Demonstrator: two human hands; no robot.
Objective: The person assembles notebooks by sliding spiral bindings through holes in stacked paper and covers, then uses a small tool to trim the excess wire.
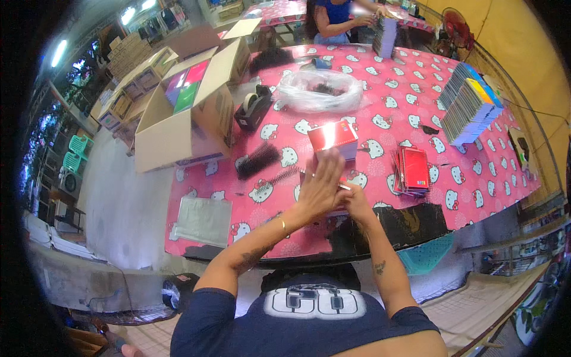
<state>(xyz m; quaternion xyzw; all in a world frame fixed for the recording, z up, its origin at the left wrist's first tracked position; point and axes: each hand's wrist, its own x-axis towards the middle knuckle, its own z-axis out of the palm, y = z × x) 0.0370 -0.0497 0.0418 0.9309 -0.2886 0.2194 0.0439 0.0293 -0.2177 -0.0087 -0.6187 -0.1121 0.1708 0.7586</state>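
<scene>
At the near edge of the pink patterned table: the left hand, fingers spread flat and released, pressing down on a small flat packet that is mostly hidden beneath it. The right hand, just beside and partly under the left; whether its fingers pinch the packet cannot be told. A thin light strip shows between the two hands.

Just beyond the hands: a red box. To the person's left: black combs, a tape dispenser, an open cardboard carton and a clear plastic sleeve. To the right: a small pile of red booklets; farther off, a tall stack of notebooks.

Step in hand, by appearance: flattening or sealing the packet. The next move likely calls for holding the packet steady while the flat hand lifts clear.
</scene>
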